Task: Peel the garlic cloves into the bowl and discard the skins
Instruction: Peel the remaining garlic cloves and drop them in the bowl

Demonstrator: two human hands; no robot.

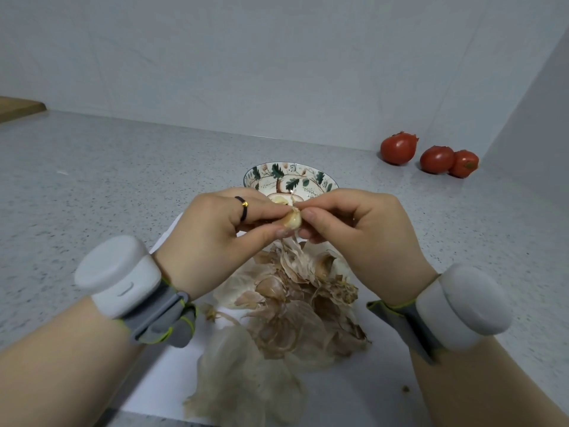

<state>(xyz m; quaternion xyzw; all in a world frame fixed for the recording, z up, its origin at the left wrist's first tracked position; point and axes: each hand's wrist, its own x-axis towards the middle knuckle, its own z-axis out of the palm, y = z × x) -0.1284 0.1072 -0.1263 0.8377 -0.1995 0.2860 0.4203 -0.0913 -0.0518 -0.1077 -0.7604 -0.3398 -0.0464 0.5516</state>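
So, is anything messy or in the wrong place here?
Only slightly. The garlic skins lie heaped on the white sheet, but a brown crumb sits apart, right of the pile, and a pale fleck lies alone on the counter, far left.

We face a speckled grey counter [123, 167] set in a corner of plain pale walls [246, 57]. A wooden board [18, 107] shows at far left.

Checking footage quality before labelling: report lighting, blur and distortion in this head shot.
Head view: soft, even light, no glare; wide-angle distortion stretches both forearms near the corners; the garlic clove pinched by the left hand and right hand looks sharp, the skins below slightly soft.
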